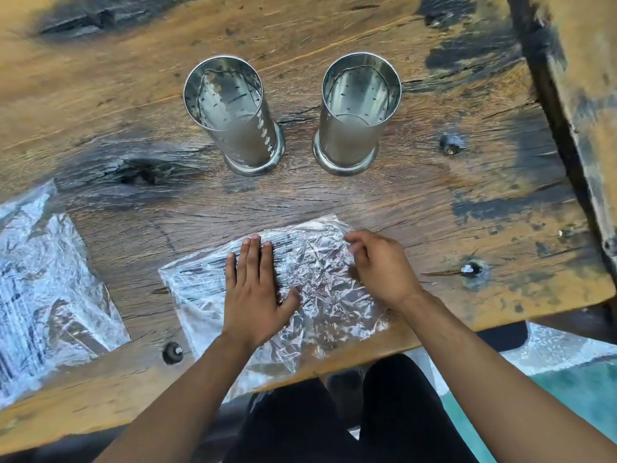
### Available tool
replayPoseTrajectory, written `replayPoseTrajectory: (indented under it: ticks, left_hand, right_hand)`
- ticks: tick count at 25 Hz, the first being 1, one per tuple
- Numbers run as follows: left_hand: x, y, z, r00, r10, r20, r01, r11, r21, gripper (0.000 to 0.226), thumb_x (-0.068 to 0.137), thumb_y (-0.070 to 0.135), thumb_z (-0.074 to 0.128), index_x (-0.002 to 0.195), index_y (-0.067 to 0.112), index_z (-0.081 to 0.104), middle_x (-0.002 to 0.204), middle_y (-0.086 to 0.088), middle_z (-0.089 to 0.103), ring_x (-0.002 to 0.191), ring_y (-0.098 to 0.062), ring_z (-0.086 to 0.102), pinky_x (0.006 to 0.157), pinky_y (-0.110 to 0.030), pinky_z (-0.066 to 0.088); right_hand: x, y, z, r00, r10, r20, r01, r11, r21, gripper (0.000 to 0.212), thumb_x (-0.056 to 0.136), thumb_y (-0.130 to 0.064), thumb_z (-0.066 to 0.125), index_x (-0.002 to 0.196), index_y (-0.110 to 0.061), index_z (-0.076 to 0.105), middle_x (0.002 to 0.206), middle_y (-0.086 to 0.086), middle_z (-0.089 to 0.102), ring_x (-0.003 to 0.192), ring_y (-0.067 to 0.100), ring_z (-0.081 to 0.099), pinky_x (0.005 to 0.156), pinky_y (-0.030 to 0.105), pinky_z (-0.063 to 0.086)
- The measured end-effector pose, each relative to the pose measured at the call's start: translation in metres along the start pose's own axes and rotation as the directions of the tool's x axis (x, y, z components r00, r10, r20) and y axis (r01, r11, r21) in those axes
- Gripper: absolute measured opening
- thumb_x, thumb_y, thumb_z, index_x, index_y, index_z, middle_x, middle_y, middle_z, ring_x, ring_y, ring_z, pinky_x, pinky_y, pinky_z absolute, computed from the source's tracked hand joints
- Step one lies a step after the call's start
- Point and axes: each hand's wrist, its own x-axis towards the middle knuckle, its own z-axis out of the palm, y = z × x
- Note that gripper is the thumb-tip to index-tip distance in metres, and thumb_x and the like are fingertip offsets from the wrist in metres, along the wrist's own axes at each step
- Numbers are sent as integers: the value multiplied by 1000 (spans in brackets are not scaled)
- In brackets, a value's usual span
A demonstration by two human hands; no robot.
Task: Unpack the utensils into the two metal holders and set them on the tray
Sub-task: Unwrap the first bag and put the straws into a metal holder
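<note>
Two empty perforated metal holders stand upright side by side on the wooden table, the left holder and the right holder. A crinkled clear plastic bag with dark utensils inside lies at the table's near edge. My left hand rests flat on the bag's left part, fingers straight and together. My right hand is over the bag's right side, its fingers curled and pinching the plastic near the top right corner. No tray is in view.
A second clear plastic bag with dark contents lies at the left edge of the table. A worn wooden beam runs along the right. More plastic shows below the table at the right. My dark-clothed legs are under the near edge.
</note>
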Motion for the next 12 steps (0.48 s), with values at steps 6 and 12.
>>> replayPoseTrajectory:
  ticks: [6,12]
  left_hand:
    - [-1,-6,-43,990,-138,8,113,769,-629,82,81,35,45,159,17,27,163,-1,18,150,-11,17,122,-30,20]
    - [-1,-63,-39,997,19,-71,-21,999,-32,93,84,65,46,159,12,28,166,-13,26,157,-29,14,128,-54,4]
  right_hand:
    - [12,1,-2,946,180,268,-309,747,589,22,99,9,51,108,-1,68,89,10,72,53,12,67,49,29,53]
    - [22,-10,-1,907,47,419,-222,898,381,35,88,0,76,116,-21,75,81,9,75,46,13,56,41,22,44]
